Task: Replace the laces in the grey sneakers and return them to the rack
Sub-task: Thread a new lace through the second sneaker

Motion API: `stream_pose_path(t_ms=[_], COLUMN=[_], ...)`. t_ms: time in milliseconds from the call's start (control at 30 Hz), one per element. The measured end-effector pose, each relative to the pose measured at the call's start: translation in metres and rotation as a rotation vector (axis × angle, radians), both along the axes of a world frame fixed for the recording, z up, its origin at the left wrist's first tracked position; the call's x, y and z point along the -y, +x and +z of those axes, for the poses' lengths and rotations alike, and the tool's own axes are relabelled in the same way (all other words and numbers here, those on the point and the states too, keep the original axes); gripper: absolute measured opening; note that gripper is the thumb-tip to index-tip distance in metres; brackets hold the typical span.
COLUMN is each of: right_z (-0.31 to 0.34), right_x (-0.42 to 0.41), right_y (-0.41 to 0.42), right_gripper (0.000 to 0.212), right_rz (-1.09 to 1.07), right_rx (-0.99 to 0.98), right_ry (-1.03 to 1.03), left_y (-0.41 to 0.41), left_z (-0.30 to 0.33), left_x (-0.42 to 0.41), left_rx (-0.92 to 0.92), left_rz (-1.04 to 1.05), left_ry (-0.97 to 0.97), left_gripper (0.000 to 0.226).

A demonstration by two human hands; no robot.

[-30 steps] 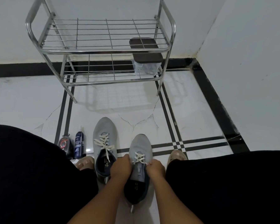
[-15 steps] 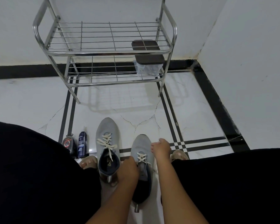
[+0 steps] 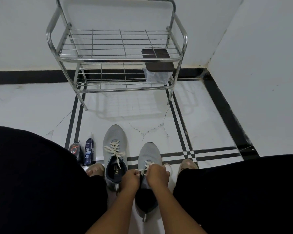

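Two grey sneakers stand on the white floor between my knees, toes pointing away. The left sneaker (image 3: 114, 139) carries a cream lace that is tied, with loose ends over its dark opening. On the right sneaker (image 3: 148, 153) the cream lace (image 3: 147, 163) crosses only the upper eyelets. My left hand (image 3: 130, 180) is curled at the shoe's left side and pinches the lace. My right hand (image 3: 158, 174) sits over the tongue, fingers curled on the other lace end. The steel rack (image 3: 118, 59) stands against the far wall.
A clear box with a dark brown lid (image 3: 157, 62) sits on the rack's lower shelf at the right. A blue spray bottle (image 3: 89, 152) and a round polish tin (image 3: 74, 148) stand left of the sneakers. My bare toes (image 3: 95, 169) flank the shoes. A wall closes the right side.
My right hand came back from beside the shoe's toe to the lace at the tongue. My left hand shifted up to meet it. The camera tilted, so the rack sits lower in view.
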State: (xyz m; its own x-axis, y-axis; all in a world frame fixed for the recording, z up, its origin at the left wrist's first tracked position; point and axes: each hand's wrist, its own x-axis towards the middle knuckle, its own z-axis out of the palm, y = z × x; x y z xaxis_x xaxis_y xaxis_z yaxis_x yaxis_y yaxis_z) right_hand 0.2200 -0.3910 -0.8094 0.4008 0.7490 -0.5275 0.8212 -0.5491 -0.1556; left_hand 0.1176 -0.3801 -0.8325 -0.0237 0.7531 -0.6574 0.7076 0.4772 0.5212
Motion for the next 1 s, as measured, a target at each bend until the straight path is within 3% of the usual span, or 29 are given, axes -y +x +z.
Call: stream_pose_path(t_ms=[300, 700, 800, 900, 1000], right_z=[-0.005, -0.004, -0.002, 0.004, 0.005], right_x=[0.002, 0.0, 0.007, 0.019, 0.03], right_y=[-0.001, -0.005, -0.005, 0.0, 0.009], right_gripper=[0.024, 0.023, 0.027, 0.023, 0.027], right_rz=[0.134, 0.049, 0.002, -0.133, -0.307], right_rx=[-0.003, -0.045, -0.022, 0.088, 0.022], right_ry=[0.002, 0.035, 0.078, 0.145, -0.018], left_y=[0.0, 0.001, 0.002, 0.005, 0.008], left_z=[-0.001, 0.005, 0.005, 0.003, 0.005], left_x=[0.0, -0.001, 0.0, 0.003, 0.004], left_rx=[-0.012, 0.017, 0.052, 0.002, -0.086], left_rz=[0.026, 0.096, 0.085, 0.025, -0.068], left_ry=[0.002, -0.048, -0.018, 0.04, 0.093], left_gripper=[0.019, 0.026, 0.013, 0.021, 0.012])
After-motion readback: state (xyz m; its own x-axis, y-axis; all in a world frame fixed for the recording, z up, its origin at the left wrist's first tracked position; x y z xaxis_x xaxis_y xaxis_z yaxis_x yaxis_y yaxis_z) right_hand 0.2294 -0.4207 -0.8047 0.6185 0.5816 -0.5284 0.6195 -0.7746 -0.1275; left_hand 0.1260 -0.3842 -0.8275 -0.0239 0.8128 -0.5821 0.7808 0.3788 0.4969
